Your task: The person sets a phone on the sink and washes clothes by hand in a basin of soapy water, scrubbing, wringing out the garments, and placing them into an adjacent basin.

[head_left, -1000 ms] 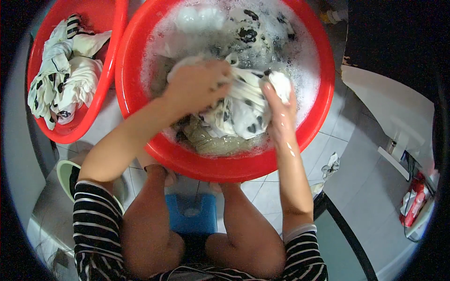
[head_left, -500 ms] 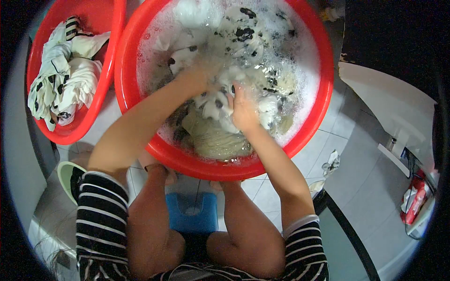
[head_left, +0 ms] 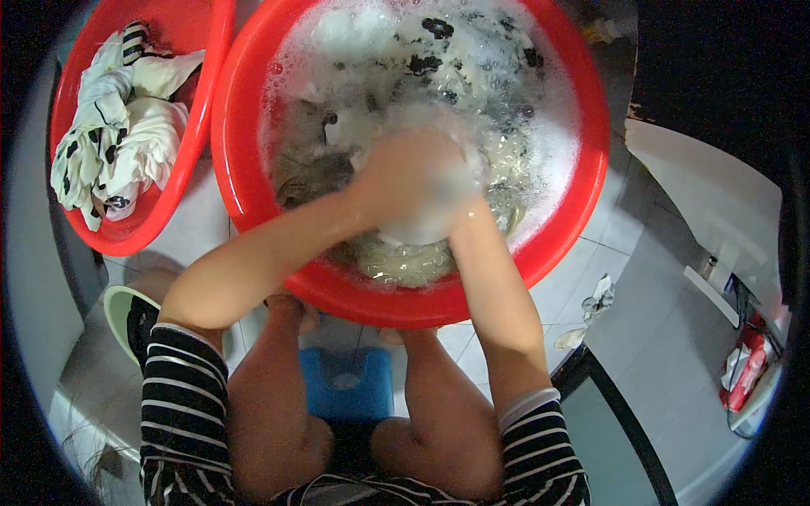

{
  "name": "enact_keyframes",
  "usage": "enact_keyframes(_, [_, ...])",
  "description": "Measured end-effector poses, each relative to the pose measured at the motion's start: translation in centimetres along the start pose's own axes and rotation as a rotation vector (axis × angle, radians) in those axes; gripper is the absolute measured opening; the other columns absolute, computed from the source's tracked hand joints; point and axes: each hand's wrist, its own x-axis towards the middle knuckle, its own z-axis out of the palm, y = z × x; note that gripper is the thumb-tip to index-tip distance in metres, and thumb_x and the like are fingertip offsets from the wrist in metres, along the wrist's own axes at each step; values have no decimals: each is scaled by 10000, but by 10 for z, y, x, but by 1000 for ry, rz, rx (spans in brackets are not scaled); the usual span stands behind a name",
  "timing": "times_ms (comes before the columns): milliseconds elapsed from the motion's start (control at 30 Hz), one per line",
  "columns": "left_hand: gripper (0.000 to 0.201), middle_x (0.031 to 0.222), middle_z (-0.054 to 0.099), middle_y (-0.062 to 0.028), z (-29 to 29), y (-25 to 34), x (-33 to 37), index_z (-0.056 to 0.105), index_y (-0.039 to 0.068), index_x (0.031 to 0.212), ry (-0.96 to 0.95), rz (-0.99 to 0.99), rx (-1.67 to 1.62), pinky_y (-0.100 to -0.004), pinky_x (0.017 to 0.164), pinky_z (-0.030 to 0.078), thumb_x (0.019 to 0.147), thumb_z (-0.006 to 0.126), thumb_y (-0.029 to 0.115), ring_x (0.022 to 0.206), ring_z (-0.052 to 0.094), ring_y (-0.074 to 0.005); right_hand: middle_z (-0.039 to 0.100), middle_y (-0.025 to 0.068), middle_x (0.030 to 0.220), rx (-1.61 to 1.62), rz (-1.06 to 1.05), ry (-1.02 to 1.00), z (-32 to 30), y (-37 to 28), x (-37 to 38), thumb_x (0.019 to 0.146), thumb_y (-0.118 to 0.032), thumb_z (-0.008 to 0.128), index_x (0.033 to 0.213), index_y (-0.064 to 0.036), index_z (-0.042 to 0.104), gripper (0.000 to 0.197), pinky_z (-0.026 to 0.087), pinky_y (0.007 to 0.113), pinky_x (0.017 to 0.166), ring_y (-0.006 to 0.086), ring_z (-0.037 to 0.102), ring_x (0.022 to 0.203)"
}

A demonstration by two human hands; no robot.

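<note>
A large round red basin (head_left: 240, 143) holds soapy water and soaked clothes. Over its middle, my left hand (head_left: 405, 164) is smeared by motion, closed around a bunched white cloth (head_left: 426, 221). My right hand (head_left: 464, 202) meets it at the same cloth, its fingers mostly hidden behind the blur. White fabric with black patches (head_left: 447, 63) floats at the far side of the water. A pale greenish-beige garment (head_left: 405, 263) lies under the near edge of the water, just below my hands.
A second red basin (head_left: 215, 76) at the left holds wet white garments (head_left: 143, 143) with black spots. Between my feet stands a blue stool (head_left: 348, 384). A pale green bucket (head_left: 118, 312) is by my left elbow. A white panel (head_left: 709, 185) juts in at right.
My left hand has moved right and nearer, coming together with my right hand over the white cloth. Both hands now blur with motion. The view has shifted slightly.
</note>
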Motion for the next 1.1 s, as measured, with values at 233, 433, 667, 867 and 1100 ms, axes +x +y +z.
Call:
enact_keyframes(233, [291, 861, 595, -174, -36, -8, -1, 618, 75, 892, 89, -467, -104, -411, 738, 480, 784, 649, 343, 819, 597, -353, 612, 56, 952, 102, 283, 476, 123, -94, -55, 885, -94, 543, 1112, -27, 551, 237, 490, 286, 710, 168, 600, 828])
enact_keyframes(433, [493, 1131, 562, -162, -72, -19, -29, 520, 98, 1187, -121, -346, -257, -416, 897, 435, 754, 697, 255, 1079, 534, -345, 619, 93, 1059, 24, 91, 521, 121, -158, -90, 925, -139, 525, 1146, -15, 541, 254, 525, 357, 773, 202, 628, 920])
enact_keyframes(667, [376, 1016, 581, -132, -109, -32, -43, 618, 20, 1014, -168, -342, -30, -368, 826, 460, 685, 688, 189, 991, 563, -320, 607, 138, 1128, 185, -89, 274, 136, -235, -145, 953, -200, 460, 1163, -7, 514, 290, 503, 421, 885, 272, 610, 1014])
enact_keyframes(867, [345, 912, 584, -63, -161, 52, -3, 594, 19, 1023, -39, -461, -480, -277, 677, 479, 686, 669, 22, 783, 576, -149, 591, 165, 1169, 297, -227, 92, 158, -304, -200, 962, -219, 449, 1177, 14, 515, 324, 483, 450, 919, 303, 588, 1063])
enact_keyframes(1100, [348, 1031, 556, -9, -218, 140, 51, 536, 45, 1001, 32, -290, -579, -250, 891, 400, 682, 650, -38, 975, 505, -107, 515, 215, 1269, 465, -444, -94, 186, -373, -263, 981, -246, 399, 1262, 52, 449, 413, 442, 510, 964, 360, 528, 1144])
